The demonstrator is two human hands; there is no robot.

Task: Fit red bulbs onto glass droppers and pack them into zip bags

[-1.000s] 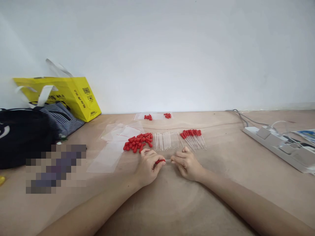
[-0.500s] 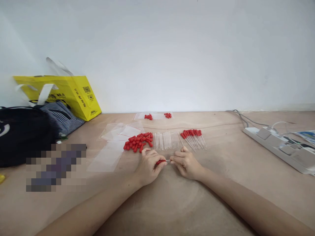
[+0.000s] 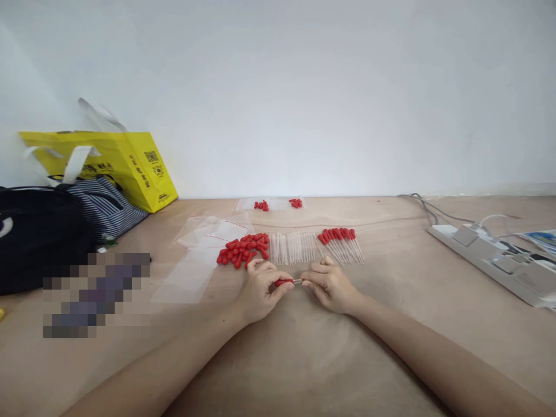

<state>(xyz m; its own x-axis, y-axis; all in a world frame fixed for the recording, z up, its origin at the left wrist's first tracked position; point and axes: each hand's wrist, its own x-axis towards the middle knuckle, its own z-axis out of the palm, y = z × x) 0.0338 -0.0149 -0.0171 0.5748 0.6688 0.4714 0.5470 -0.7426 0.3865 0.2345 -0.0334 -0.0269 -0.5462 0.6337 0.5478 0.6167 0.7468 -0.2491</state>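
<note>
Between thumb and fingers my left hand [image 3: 263, 289] pinches a red rubber dropper bulb [image 3: 284, 282]. My right hand [image 3: 330, 285] is closed on a clear glass dropper tube [image 3: 297, 281], whose end meets the bulb; how far it goes inside cannot be seen. Just beyond my left hand lies a pile of loose red bulbs [image 3: 243, 248]. A row of clear tubes [image 3: 293, 248] is laid out past both hands. To its right, droppers with red bulbs on their tubes [image 3: 341, 240] lie side by side.
Flat clear plastic bags [image 3: 185, 278] lie left of the pile. Another bag with red bulbs [image 3: 278, 204] is by the wall. At the left are a yellow bag [image 3: 143, 174], a striped bag [image 3: 108, 208] and a black bag [image 3: 43, 237]. A white power strip [image 3: 490, 263] sits at right.
Both hands stay almost in place, holding the bulb and tube end to end. The view has shifted very slightly.
</note>
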